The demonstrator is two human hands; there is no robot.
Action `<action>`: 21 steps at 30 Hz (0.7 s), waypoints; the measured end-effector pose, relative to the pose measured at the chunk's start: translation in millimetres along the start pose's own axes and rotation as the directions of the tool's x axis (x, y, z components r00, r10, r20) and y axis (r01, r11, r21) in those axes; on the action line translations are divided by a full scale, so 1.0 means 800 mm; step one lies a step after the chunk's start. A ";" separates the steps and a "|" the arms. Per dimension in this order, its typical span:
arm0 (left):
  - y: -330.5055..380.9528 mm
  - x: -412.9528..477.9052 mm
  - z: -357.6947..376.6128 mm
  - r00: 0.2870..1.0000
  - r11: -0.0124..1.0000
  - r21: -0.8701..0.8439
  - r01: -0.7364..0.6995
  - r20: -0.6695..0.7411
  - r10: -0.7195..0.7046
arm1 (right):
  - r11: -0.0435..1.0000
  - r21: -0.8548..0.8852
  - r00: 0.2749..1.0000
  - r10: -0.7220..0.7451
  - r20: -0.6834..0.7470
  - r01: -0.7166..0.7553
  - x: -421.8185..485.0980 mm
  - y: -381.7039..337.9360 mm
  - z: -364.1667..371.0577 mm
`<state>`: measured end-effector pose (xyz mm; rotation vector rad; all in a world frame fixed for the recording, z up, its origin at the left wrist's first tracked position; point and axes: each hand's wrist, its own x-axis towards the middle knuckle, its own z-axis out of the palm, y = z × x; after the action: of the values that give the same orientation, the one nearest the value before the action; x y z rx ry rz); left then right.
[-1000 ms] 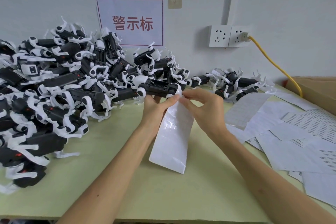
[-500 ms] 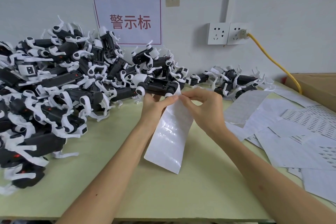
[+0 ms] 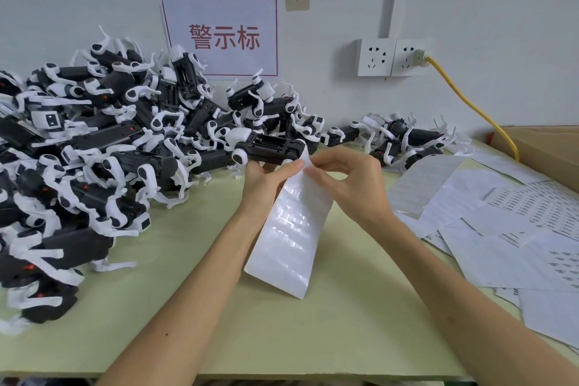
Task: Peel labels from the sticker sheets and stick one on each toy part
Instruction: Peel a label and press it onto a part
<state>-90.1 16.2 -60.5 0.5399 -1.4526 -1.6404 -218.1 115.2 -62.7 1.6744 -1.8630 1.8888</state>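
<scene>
Only bare skin shows. The left forearm (image 3: 194, 291) and right forearm (image 3: 454, 291) are slim and uncovered from the bottom edge up to the left hand (image 3: 263, 178) and right hand (image 3: 354, 182). A small dark mole (image 3: 167, 334) marks the left forearm, a faint spot (image 3: 451, 320) the right.

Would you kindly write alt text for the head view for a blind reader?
The left hand and right hand pinch the top of a glossy sticker sheet over a green table. Toy parts are heaped at left; loose sheets lie at right.
</scene>
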 end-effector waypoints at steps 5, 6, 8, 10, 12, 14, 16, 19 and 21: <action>0.001 0.001 0.005 0.999 1.000 0.006 -0.022 0.035 0.022 | 0.999 0.030 0.999 0.012 -0.032 -0.011 0.002 0.003 0.000; 0.000 0.001 0.005 0.999 0.999 0.015 -0.029 0.036 0.029 | 1.000 0.028 0.999 0.012 -0.033 -0.011 0.002 0.004 0.000; -0.002 0.003 0.003 0.999 0.999 0.030 -0.030 0.029 0.029 | 1.000 0.006 0.999 0.003 -0.032 -0.003 0.003 0.006 0.002; -0.004 0.004 0.000 1.000 0.999 0.047 -0.018 0.019 0.017 | 1.000 -0.029 0.999 -0.012 -0.039 0.011 0.003 0.008 0.003; -0.003 0.003 0.000 1.000 0.999 0.043 -0.005 0.027 0.004 | 0.998 -0.063 0.999 -0.024 -0.039 0.021 0.004 0.009 0.004; -0.003 0.003 0.001 0.999 0.999 0.036 -0.012 0.041 0.010 | 0.997 -0.080 0.999 -0.019 -0.033 0.016 0.005 0.010 0.003; -0.003 0.004 0.001 0.999 0.999 0.037 -0.026 0.048 0.024 | 0.997 -0.071 1.000 -0.013 -0.023 0.011 0.006 0.010 0.001; -0.003 0.004 0.000 0.999 1.000 0.007 0.001 0.036 -0.001 | 0.999 -0.034 1.000 -0.010 0.021 0.011 0.005 0.009 -0.003; -0.002 0.004 -0.002 0.999 0.999 -0.020 0.038 0.006 -0.038 | 1.000 0.001 0.999 0.003 0.054 -0.003 0.004 0.007 -0.004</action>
<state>-91.1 12.7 -62.1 0.5554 -1.4369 -1.6859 -225.2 113.3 -63.8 1.7402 -1.8851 1.8642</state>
